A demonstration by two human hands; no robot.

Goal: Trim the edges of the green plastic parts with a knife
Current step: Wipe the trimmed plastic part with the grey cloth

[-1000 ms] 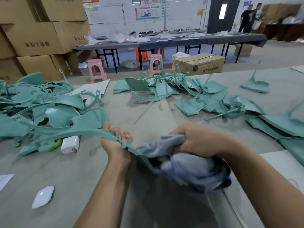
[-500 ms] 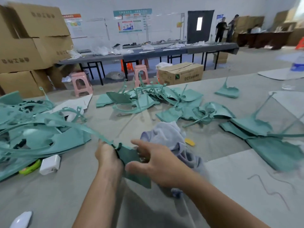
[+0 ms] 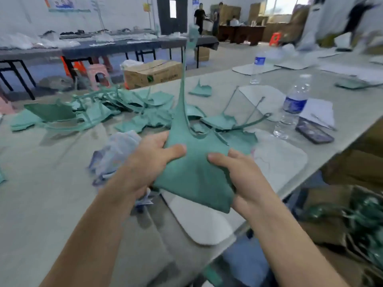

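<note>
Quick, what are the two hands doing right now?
Left hand: fingers and thumb grip the green plastic part.
Right hand: also grips the green plastic part, thumb on top.

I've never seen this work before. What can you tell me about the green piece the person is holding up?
The green plastic part is a flat, matte teal sheet, roughly triangular, tapering into a long thin stem that rises upright. It looks like flexible plastic with uneven edges. It is held above the table, the left hand gripping its left edge and the right hand its right edge, thumbs on top.
</note>
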